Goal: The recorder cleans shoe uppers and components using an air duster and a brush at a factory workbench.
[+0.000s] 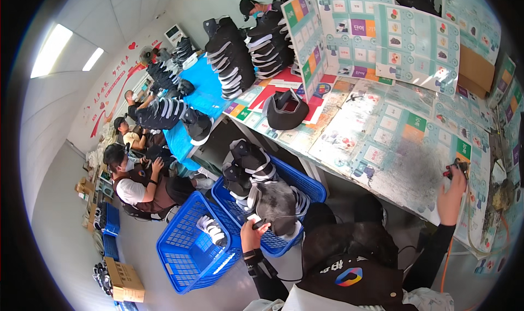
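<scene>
My left hand (253,238) is closed on a small black-and-white piece (255,219). Whether that piece belongs to the dark cap (276,203) beside it is unclear. This cap lies over other black caps (249,157) and pale brims in a blue basket (308,181). At the right, over the worktable, my right hand (452,197) closes around a small black-and-red hand tool (456,168), whose exact kind is hard to make out. Farther back on the table sits a single black cap (286,112) with its opening showing.
A second blue basket (183,251) holds a few white-edged pieces. Printed boards (415,46) stand along the table's back, and dark-smudged sheets (382,158) cover its top. Tall cap stacks (229,60) rise on blue cloth. An orange hose (447,259) hangs at right. People sit at left.
</scene>
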Demonstrator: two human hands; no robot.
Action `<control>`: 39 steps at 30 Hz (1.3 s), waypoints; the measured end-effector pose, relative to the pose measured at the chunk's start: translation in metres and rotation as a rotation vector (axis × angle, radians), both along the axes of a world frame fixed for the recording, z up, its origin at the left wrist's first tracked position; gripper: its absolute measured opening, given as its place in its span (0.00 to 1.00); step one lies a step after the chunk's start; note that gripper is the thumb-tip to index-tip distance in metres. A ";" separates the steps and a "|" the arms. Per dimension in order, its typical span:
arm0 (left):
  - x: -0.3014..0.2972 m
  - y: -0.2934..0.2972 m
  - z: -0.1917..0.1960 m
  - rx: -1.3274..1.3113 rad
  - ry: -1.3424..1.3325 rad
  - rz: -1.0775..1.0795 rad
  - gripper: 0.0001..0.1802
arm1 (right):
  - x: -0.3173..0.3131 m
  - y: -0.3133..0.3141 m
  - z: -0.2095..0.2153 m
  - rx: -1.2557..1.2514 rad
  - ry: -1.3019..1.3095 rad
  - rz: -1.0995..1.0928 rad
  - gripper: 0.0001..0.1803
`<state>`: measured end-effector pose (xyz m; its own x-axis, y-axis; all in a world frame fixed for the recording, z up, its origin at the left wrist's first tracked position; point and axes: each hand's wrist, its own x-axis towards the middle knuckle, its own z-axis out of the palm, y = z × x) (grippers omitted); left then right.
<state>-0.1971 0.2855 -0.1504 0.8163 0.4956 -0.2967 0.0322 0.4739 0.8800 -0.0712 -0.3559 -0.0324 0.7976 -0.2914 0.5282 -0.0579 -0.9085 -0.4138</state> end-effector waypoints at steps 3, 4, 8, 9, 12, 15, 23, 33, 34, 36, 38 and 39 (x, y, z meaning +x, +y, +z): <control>0.045 0.045 -0.012 0.172 -0.156 0.066 0.19 | -0.013 0.029 0.006 0.045 0.009 0.135 0.29; 0.091 0.063 0.021 -0.133 -0.258 0.210 0.20 | -0.016 0.034 0.012 0.061 0.061 0.180 0.26; 0.221 0.212 0.256 0.161 -0.687 -0.131 0.17 | -0.018 0.072 0.037 0.093 0.080 0.317 0.20; 0.201 0.296 0.341 0.617 -0.739 -0.274 0.19 | -0.016 0.083 0.040 0.146 0.030 0.422 0.19; 0.292 0.129 0.419 0.581 -0.615 0.001 0.34 | -0.049 0.076 0.055 0.123 0.068 0.271 0.19; 0.302 0.078 0.410 1.053 -0.447 -0.163 0.30 | -0.056 0.077 0.051 0.182 0.115 0.289 0.18; 0.283 0.078 0.018 1.161 -0.111 -0.158 0.26 | -0.067 0.073 0.080 0.024 0.160 0.228 0.14; 0.027 0.126 -0.417 1.068 1.253 -0.935 0.40 | -0.038 0.129 0.062 -0.021 0.298 0.360 0.08; 0.029 0.129 -0.415 1.036 1.254 -0.885 0.38 | -0.037 0.135 0.061 -0.019 0.299 0.378 0.08; 0.053 0.109 -0.415 1.031 1.149 -0.768 0.35 | -0.033 0.144 0.060 -0.052 0.304 0.371 0.08; 0.066 0.133 -0.404 1.019 1.151 -0.554 0.28 | -0.028 0.156 0.062 -0.053 0.312 0.386 0.08; 0.090 0.120 -0.404 1.088 1.050 -0.474 0.28 | -0.027 0.159 0.061 -0.077 0.314 0.368 0.08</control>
<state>-0.1075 0.4059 -0.5541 0.6206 0.6097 -0.4930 0.7753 -0.5712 0.2696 -0.0982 -0.1974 0.0289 0.9646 0.0699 0.2542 0.1611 -0.9194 -0.3588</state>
